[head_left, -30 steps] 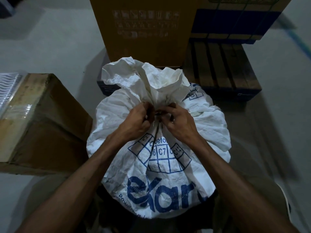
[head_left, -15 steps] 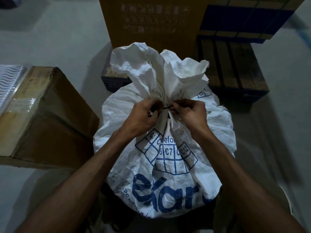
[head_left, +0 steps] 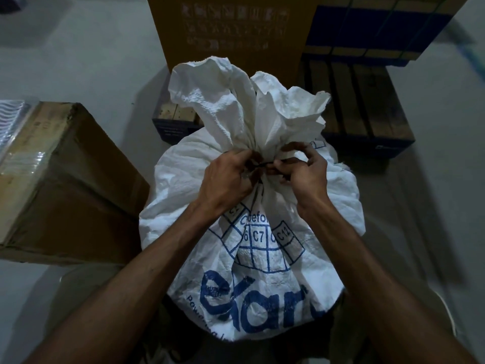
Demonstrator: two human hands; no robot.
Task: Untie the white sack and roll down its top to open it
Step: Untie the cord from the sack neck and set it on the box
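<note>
The white sack (head_left: 262,258) carries blue print: grid cells marked "C7" and "C12", and the partial word "efor" above them. Large blue letters below are partly hidden. Print on the cardboard box (head_left: 236,27) behind is illegible.

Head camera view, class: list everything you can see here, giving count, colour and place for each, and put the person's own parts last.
white sack: one, white with blue print, centre, neck gathered.
tie: one, dark, around the sack's neck.
cardboard box: one, brown, left of the sack.
tall carton: one, brown, behind the sack.
blue-banded carton: one, tan and blue, top right.
pallet: one, wooden slats, dark blue edge, behind right.
floor: grey.
left hand: pinches the tie.
right hand: pinches the tie.
</note>
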